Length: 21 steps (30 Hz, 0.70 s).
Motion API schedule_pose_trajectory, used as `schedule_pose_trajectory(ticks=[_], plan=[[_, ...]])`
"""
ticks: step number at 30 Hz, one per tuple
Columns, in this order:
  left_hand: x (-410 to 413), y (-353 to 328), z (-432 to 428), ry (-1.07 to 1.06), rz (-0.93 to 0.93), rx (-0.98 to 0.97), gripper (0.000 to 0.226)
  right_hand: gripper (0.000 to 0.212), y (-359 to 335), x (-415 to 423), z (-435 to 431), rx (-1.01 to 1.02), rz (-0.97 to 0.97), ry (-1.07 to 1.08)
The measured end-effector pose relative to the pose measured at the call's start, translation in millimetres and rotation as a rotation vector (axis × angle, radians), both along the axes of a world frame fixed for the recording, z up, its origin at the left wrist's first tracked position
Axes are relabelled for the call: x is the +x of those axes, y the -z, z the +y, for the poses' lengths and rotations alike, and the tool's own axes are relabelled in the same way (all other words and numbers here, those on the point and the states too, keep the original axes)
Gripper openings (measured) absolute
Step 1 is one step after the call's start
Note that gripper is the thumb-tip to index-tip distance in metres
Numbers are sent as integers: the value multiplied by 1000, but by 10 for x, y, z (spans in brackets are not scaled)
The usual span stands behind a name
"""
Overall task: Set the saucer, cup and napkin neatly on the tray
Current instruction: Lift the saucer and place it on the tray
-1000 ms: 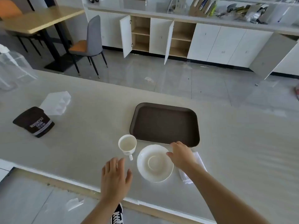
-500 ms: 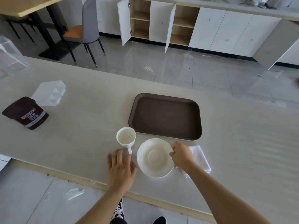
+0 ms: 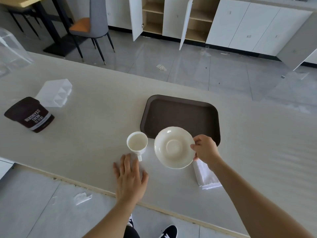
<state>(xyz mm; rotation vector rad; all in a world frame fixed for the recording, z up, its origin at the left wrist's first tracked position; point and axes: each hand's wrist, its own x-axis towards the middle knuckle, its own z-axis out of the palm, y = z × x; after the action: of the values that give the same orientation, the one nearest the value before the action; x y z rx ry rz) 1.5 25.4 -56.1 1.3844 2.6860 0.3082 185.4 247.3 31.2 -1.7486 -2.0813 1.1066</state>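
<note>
**Saucer gripped at the tray's near edge**

On the pale counter (image 3: 96, 127) lay a dark brown tray (image 3: 180, 115), bare inside, and everything else is placed from it. At the tray's near edge the right hand (image 3: 205, 149) pinched the right rim of the white saucer (image 3: 174, 147), thumb on top and fingers beneath. The saucer tilted a little, its far rim overlapping the tray's near rim; whether it touched the tray or the counter could not be told. Just near of the tray's near-right corner, partly under the right wrist and the saucer's edge, a folded white napkin (image 3: 206, 176) lay flat on the counter, off the tray.

Beside the tray's near-left corner stood the white cup (image 3: 137, 142), upright, also off the tray, its handle pointing toward the person. It stood just left of the saucer, with a narrow gap between them. Nearer the person than the cup, the left hand (image 3: 131, 179) lay spread, palm down, fingers wide, holding nothing. Its fingertips reached close to the cup's handle; contact with the handle could not be made out.

Well to the left of the tray a dark cocoa tub (image 3: 30, 115) rested tilted on the counter, and just beyond it sat a clear plastic box (image 3: 54, 94). Beyond the tray, across the grey floor, white cabinets (image 3: 171, 18) stood with two doors open, showing wooden shelves. Far left of those, a grey chair (image 3: 92, 23) with an orange seat stood by a table.
</note>
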Motion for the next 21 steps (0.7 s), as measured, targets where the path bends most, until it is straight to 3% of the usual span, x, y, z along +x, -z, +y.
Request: schedule_pose_trajectory(ticks=[8, 21], plan=[[-2, 4, 7, -4, 13, 47, 51, 9, 2, -435, 449, -61, 20, 110], [-23, 38, 21, -4, -14, 49, 47, 14, 171, -852, 671, -121, 40, 174]])
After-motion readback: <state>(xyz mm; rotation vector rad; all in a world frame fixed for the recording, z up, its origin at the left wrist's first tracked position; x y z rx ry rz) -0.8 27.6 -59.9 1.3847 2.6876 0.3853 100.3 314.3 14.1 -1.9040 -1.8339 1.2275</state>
